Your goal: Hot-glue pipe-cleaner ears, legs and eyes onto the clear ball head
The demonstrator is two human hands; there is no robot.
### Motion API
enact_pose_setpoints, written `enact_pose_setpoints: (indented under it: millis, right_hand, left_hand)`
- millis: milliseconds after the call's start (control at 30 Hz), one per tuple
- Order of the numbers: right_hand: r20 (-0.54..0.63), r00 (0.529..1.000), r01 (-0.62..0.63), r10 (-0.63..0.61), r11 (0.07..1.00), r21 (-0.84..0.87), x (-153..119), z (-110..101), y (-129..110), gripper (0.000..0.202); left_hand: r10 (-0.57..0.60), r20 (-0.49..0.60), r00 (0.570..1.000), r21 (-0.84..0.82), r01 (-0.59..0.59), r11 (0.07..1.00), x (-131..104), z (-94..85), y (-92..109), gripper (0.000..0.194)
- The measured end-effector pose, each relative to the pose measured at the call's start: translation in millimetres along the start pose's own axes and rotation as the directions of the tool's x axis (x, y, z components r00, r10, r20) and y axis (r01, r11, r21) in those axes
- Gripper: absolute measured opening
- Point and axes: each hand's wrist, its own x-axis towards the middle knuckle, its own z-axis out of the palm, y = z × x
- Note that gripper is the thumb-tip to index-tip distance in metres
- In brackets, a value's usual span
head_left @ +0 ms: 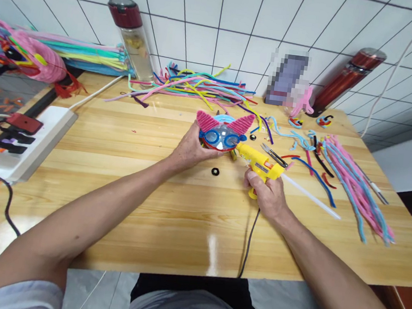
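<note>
In the head view a pipe-cleaner animal head point(221, 131) with pink pointed ears and blue eye rings is held upright over the table. My left hand point(191, 147) grips it from its left side, thumb along the lower edge. A yellow hot glue gun point(263, 164) fills my right hand point(267, 192), fingers wrapped round its handle. Its nozzle points left and is at the right eye ring; whether it touches cannot be made out. A clear glue stick point(313, 198) sticks out of its back. Below the head lies a small black round piece point(215, 171), and another black round piece point(252, 137) lies to its right.
Thread snips point(274, 156) lie behind the glue gun. Pipe cleaners point(199, 86) are heaped along the wall, and a pink and blue bundle point(359, 188) lies at right. A power strip point(38, 144) stands at left. Two bottles, one glass point(138, 51), one red point(346, 84), stand at the back.
</note>
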Motion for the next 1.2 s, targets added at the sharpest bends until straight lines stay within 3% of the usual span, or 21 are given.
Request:
enact_pose_setpoints:
  millis: [500, 700, 933, 1200]
  right_hand:
    - [-0.002, 1.000, -0.001, 0.001, 1.000, -0.014, 0.5, 0.4, 2.2, 0.035]
    - [-0.014, 1.000, 0.018, -0.017, 0.999, 0.027, -2.4, -1.3, 0.4, 0.036]
    - [-0.001, 1.000, -0.007, 0.007, 1.000, -0.005, -1.2, -0.2, 5.3, 0.034]
    - [-0.065, 0.997, 0.060, -0.052, 0.991, 0.123, -3.6, -2.1, 1.6, 0.040]
  left_hand:
    - [-0.014, -0.022, 1.000, 0.012, 0.014, 1.000, -0.7, 1.0, -0.7, 0.088]
    - [-0.020, 0.022, 1.000, -0.013, 0.021, 1.000, -0.9, -0.6, 0.0, 0.094]
    - [0.022, 0.025, 0.999, 0.009, -0.023, 1.000, -2.5, -0.5, -2.3, 0.084]
    - [0.046, 0.007, 0.999, 0.043, -0.046, 0.998, -2.6, 0.3, -5.6, 0.087]
